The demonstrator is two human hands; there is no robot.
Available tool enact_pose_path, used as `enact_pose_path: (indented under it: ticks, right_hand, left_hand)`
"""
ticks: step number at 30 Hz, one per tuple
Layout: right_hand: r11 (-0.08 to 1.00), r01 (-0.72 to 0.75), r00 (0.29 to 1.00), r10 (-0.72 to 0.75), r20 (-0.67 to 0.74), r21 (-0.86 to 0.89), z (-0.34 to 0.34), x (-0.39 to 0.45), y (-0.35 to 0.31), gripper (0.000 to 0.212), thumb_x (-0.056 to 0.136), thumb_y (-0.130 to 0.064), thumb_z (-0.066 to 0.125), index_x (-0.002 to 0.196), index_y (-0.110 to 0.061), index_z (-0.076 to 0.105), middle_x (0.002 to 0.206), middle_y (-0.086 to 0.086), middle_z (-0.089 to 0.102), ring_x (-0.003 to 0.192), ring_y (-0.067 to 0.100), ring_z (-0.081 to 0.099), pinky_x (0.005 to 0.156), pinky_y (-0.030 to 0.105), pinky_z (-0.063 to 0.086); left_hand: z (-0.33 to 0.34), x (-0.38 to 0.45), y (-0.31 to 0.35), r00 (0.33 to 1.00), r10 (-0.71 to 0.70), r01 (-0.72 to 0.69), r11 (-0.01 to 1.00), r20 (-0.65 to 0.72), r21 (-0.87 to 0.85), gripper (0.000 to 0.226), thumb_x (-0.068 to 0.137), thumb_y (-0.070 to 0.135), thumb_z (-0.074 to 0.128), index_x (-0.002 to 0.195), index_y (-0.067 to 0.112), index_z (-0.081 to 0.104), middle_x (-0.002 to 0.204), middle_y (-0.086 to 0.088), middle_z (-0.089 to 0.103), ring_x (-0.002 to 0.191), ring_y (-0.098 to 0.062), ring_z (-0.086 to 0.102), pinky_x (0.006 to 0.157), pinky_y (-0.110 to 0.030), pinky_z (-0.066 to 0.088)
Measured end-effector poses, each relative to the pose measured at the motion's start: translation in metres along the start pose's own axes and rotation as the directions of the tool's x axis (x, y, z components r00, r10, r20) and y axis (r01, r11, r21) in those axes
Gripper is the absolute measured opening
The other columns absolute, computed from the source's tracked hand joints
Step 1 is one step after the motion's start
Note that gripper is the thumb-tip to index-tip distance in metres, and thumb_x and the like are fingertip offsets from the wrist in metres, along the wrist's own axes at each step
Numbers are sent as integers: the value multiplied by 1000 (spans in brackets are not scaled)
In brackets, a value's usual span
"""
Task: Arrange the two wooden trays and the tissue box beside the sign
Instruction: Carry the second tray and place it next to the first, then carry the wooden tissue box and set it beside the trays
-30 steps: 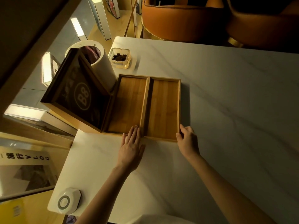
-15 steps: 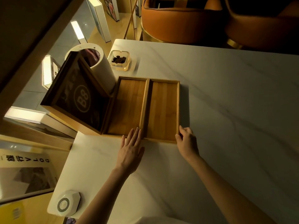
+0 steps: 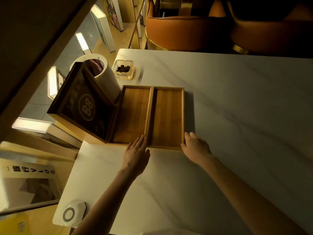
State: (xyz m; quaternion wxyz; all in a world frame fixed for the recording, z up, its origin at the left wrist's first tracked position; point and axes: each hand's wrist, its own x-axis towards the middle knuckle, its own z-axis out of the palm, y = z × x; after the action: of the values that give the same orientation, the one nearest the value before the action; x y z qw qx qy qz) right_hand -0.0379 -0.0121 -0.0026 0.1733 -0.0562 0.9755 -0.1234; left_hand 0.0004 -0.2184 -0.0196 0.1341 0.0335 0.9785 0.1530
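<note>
Two shallow wooden trays lie side by side with their long rims touching: the left tray (image 3: 132,116) sits against the dark framed "B8" sign (image 3: 84,106), and the right tray (image 3: 167,116) lies beside it. My left hand (image 3: 135,155) rests flat on the table, fingertips on the near rims where the trays meet. My right hand (image 3: 196,148) presses its fingertips against the right tray's near right corner. A white cylindrical container (image 3: 105,78), perhaps the tissue holder, stands behind the sign.
A glass ashtray (image 3: 124,69) with dark bits sits beyond the trays near the far left corner of the white marble table (image 3: 237,116). A white hexagonal device (image 3: 69,213) lies at the near left corner. Orange chairs (image 3: 186,31) stand past the far edge.
Both hands stay at the trays' near edge. The view has tilted slightly, and I see no clear movement of the trays.
</note>
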Motion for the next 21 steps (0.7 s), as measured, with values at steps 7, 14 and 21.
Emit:
enact_pose_path:
  ticks: [7, 14, 21]
  right_hand:
    - [992, 124, 982, -126, 140, 21, -47, -6, 17, 23, 92, -26, 46, 103, -9, 58, 100, 10, 63, 92, 23, 60, 84, 35, 50]
    - [981, 174, 972, -157, -173, 91, -112, -46, 94, 28, 91, -23, 48, 112, -8, 58, 112, 13, 67, 99, 27, 63, 88, 34, 51]
    - [984, 86, 946, -32, -322, 154, -145, -91, 210, 31, 93, -22, 44, 119, -8, 54, 120, 11, 63, 106, 25, 60, 90, 33, 47]
  left_hand:
    - [-36, 28, 53, 984, -70, 71, 997, -164, -3, 26, 93, 21, 41, 86, 8, 63, 74, -3, 61, 60, -13, 57, 53, -23, 48]
    - [-49, 40, 173, 973, 163, -169, 985, -162, -21, 28, 93, 27, 40, 101, 10, 59, 93, -8, 69, 72, -16, 63, 62, -26, 52]
    - [-20, 39, 309, 958, 196, -237, 952, -211, -194, 33, 92, 32, 40, 106, 11, 61, 104, -11, 69, 79, -21, 65, 68, -32, 53]
